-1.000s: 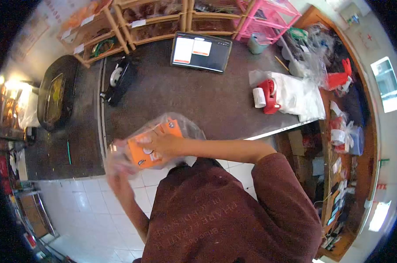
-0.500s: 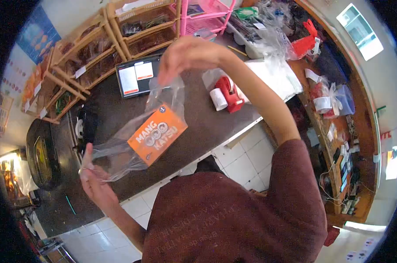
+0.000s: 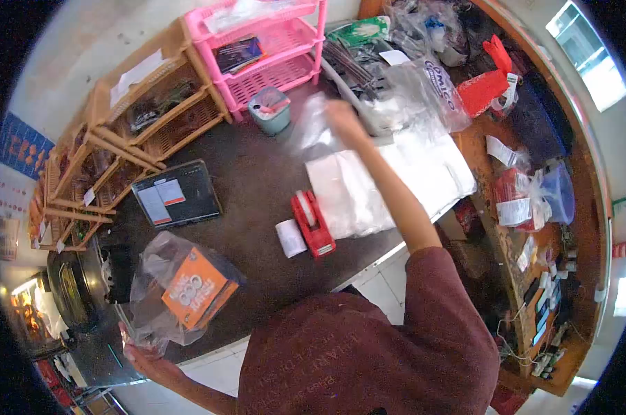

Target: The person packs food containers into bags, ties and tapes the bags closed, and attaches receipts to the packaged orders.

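An orange box with white lettering (image 3: 194, 289) lies inside a clear plastic bag (image 3: 150, 277) on the dark table. My left hand (image 3: 140, 351) is closed on the bag's lower end, near the table's front edge. Farther right, my right hand (image 3: 344, 123) is raised by the stack of white bags (image 3: 382, 183), blurred by motion. Beside its fingers is a clear plastic piece (image 3: 314, 131), also smeared; whether the hand grips it is unclear. A red tape dispenser (image 3: 314, 225) and a white paper roll (image 3: 290, 238) stand between the box and the stack.
A tablet (image 3: 177, 194) rests on the table (image 3: 247, 187) behind the box. Tan racks (image 3: 161, 111) and a pink rack (image 3: 264, 69) line the back, with a light blue cup (image 3: 270, 112) in front. A wooden shelf (image 3: 496, 228) holds bagged items at the right.
The view has turned toward the right. The bagged box now lies lower left on the table. My right hand has left the bag and moved to the white stack; my left hand stays at the bag.
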Action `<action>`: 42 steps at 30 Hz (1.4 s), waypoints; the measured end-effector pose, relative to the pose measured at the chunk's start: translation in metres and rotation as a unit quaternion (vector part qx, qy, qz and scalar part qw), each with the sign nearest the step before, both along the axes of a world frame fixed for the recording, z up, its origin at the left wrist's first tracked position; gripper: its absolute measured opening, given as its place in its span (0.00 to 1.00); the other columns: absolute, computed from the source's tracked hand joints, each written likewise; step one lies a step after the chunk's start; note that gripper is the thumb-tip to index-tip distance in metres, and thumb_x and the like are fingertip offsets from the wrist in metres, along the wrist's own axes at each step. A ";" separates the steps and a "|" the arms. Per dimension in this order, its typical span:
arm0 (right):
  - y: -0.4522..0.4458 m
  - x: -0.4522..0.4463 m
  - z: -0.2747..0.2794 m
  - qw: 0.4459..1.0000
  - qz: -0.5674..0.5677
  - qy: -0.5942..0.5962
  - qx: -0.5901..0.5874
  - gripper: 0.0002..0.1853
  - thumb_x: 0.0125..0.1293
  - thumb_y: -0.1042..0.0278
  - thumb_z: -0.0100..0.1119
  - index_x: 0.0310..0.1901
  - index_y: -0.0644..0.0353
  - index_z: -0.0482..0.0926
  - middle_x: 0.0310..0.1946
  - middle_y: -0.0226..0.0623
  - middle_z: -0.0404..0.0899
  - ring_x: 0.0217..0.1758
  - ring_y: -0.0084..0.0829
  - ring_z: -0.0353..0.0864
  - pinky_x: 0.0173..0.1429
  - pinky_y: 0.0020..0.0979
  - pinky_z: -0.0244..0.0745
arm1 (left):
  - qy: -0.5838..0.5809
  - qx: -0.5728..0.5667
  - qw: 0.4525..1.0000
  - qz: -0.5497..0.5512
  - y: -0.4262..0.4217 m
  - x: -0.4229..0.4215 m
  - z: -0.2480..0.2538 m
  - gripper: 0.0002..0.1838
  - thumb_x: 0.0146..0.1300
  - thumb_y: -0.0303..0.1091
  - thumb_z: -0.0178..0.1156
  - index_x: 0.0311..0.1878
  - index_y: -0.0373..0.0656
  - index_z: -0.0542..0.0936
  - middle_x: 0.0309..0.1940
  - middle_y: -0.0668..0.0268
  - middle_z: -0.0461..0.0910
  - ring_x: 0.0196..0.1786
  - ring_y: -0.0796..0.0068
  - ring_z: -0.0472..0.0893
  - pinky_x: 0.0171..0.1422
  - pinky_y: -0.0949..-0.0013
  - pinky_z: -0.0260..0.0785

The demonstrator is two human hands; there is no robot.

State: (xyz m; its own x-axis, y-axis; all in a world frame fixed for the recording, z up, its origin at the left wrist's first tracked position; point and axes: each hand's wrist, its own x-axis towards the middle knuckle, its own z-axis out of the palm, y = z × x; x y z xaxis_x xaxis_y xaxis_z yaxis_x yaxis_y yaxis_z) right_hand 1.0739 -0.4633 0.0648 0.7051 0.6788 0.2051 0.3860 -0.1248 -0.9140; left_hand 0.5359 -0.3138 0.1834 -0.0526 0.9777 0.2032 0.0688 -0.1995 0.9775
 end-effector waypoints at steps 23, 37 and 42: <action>-0.130 0.173 0.079 0.981 -0.065 -0.086 -0.162 0.12 0.54 0.61 0.58 0.34 0.60 0.81 0.25 0.23 0.78 0.25 0.15 0.70 0.28 0.19 0.63 | 0.059 -0.013 0.998 0.017 -0.026 0.012 0.001 0.23 0.65 0.45 0.44 0.57 0.39 0.68 0.50 0.62 0.69 0.54 0.70 0.66 0.57 0.68 0.58; -0.152 0.191 0.093 0.938 -0.079 -0.113 -0.319 0.15 0.57 0.56 0.54 0.39 0.59 0.75 0.37 0.31 0.77 0.36 0.24 0.74 0.35 0.27 0.70 | -0.022 -0.074 0.997 -0.018 -0.026 -0.058 -0.024 0.17 0.64 0.40 0.48 0.50 0.41 0.73 0.45 0.68 0.72 0.49 0.78 0.68 0.54 0.72 0.58; -0.143 0.163 0.084 0.981 -0.116 0.118 -0.103 0.16 0.58 0.56 0.53 0.42 0.59 0.75 0.33 0.27 0.75 0.32 0.21 0.71 0.33 0.22 0.66 | -0.012 -0.072 0.997 -0.002 -0.036 -0.047 -0.014 0.18 0.64 0.40 0.47 0.51 0.39 0.72 0.46 0.67 0.73 0.51 0.78 0.67 0.57 0.71 0.56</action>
State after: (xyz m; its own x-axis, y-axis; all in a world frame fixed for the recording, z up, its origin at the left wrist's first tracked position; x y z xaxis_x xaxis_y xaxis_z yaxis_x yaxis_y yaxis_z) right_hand 1.2366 -0.6063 0.1493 0.8573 0.5035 -0.1076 0.1058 -0.3767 -0.9203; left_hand 0.4889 -0.3498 0.1694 -0.0527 0.9968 0.0597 0.0443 -0.0574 0.9974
